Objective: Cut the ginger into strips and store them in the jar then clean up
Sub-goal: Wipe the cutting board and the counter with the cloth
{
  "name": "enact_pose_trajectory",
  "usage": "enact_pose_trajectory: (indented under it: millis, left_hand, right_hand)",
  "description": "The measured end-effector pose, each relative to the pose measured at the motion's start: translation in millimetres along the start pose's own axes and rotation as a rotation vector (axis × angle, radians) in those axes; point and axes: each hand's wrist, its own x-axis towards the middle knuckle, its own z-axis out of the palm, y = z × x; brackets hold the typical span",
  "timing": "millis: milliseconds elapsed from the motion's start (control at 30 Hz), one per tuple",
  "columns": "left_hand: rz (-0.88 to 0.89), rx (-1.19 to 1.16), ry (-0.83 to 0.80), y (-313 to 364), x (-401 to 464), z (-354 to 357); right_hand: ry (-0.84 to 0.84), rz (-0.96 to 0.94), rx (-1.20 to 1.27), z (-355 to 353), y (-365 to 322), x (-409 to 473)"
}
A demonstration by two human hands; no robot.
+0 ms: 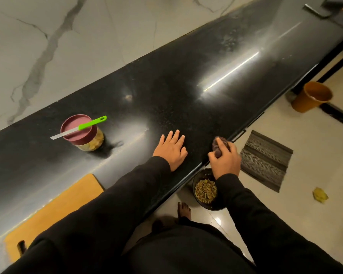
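Knife (78, 128) flat across jar (82, 133) lid, green handle toward upper right; left hand (171, 150) flat on counter (186, 86), right hand (225, 158) clutching cloth (218, 146).

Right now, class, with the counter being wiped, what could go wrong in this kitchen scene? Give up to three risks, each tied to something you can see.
1. The green-handled knife lies balanced across the maroon-lidded jar; a bump could send it off.
2. The right hand grips a dark cloth at the black counter's edge; swept scraps may miss the black bin below.
3. A bare foot stands near the bin, where scraps could land.
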Motion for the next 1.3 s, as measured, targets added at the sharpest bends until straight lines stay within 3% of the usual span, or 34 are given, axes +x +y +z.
enact_pose_trajectory:
  millis: [67,133,200,300,400,467,567,667,733,833,1067,1167,1300]
  left_hand:
    - [0.005,0.011,0.01,-4,-3,-1]
    - [-0.008,0.011,0.027,-9,-7,-3]
    - [-0.038,0.025,0.042,-17,-11,-3]
    - [-0.064,0.076,0.045,-27,-17,-2]
    - [-0.068,0.081,0.041,-30,-24,-2]
    - [-0.07,0.079,0.035,-32,-28,-2]
    - [-0.063,0.055,0.044,-33,-33,3]
    - [-0.067,0.019,0.064,-33,-36,8]
    - [-0.081,-0.007,0.091,-34,-40,11]
    - [-0.103,-0.033,0.128,-35,-49,13]
    - [-0.255,-0.102,0.274,-59,-77,9]
    - [-0.366,-0.217,0.567,-76,-98,13]
    - [-0.591,-0.32,0.753,-95,-118,14]
  right_hand:
    - [0.091,0.155,0.293,-9,6,1]
    - [0.19,0.096,0.361,-14,-6,2]
    - [0.215,-0.183,0.227,-11,-30,3]
    - [0.03,-0.598,-0.054,10,-64,7]
    - [-0.187,-0.739,-0.308,29,-67,16]
    - [-0.174,-0.624,-0.351,28,-55,26]
    - [-0.057,-0.301,-0.296,12,-26,41]
    - [-0.013,-0.02,-0.137,-7,5,49]
    - [0.044,0.054,-0.025,-12,11,42]
    - [0.099,-0.15,0.065,-4,-13,18]
    - [-0.095,-0.757,-0.106,42,-107,-26]
    - [-0.184,-0.8,-0.194,56,-117,-27]
    - [-0.269,-0.812,-0.255,66,-118,-16]
